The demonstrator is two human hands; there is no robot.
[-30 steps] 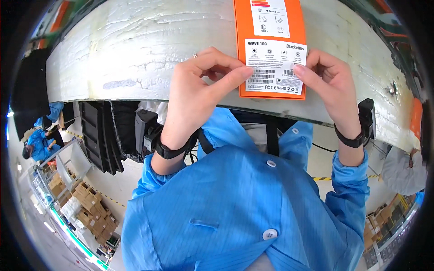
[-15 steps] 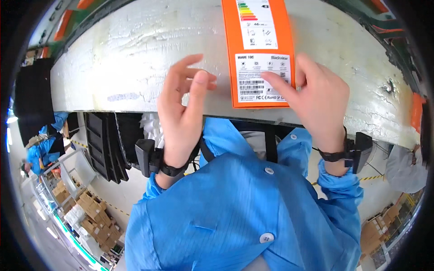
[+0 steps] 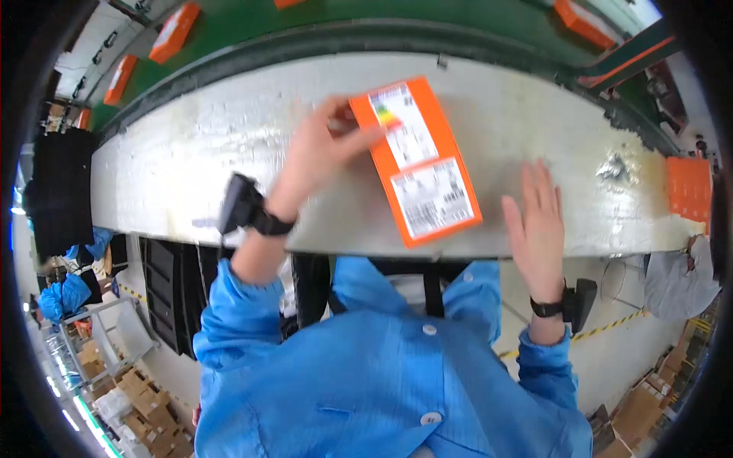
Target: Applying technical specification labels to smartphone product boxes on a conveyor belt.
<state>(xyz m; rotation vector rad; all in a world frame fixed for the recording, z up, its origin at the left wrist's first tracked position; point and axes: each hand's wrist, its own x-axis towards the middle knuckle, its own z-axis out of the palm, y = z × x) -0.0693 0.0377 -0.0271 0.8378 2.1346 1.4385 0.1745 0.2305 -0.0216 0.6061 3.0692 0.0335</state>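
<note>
An orange box [image 3: 450,137] with two white labels on its upper face sits over the worktable [image 3: 229,160], its far end turned to the left. My left hand [image 3: 324,149] grips the box at its far left corner, the thumb lying on the label and the fingers around the side, partly hidden. To the right of the box, my right hand [image 3: 538,221] is stretched flat over the tabletop with its fingers out, apart from the box and holding nothing. Each wrist wears a black strap with a black device.
Beyond the table's far edge runs a green conveyor [image 3: 366,27] carrying several orange boxes [image 3: 175,32]. Another orange box [image 3: 689,191] stands at the table's right end. Black material [image 3: 65,195] hangs at the left end, and cardboard boxes [image 3: 141,397] are stacked on the floor.
The right hand has let go of the box and moved away from it. The left hand has taken hold of its far end. The box is now tilted leftward, and the view shows more beyond the table.
</note>
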